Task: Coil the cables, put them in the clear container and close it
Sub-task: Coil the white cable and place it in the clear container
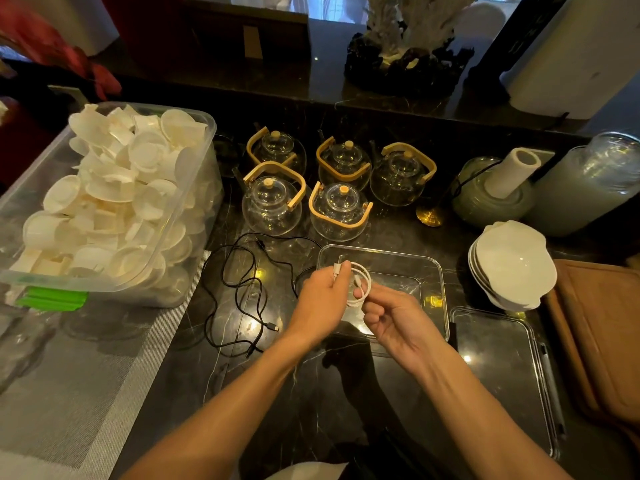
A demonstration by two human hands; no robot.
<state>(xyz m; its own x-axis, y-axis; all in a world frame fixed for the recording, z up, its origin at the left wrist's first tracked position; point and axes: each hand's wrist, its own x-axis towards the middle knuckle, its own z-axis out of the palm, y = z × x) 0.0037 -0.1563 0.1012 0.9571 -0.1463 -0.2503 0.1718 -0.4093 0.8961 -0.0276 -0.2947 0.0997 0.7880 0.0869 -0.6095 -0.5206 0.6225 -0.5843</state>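
Observation:
A white cable [364,281] is wound into a small loop over the open clear container [429,271]. My left hand [320,299] pinches the cable's plug end at the top of the loop. My right hand [391,320] holds the lower part of the loop with curled fingers. A black cable [242,289] lies loose and tangled on the dark marble counter to the left of the container. The container's clear lid [502,368] lies flat to its right.
A big plastic tub of white shells [104,202] stands at the left. Several glass teapots [304,181] stand behind the container. Stacked white bowls [512,265], a wooden board [602,327] and jars [588,181] occupy the right side.

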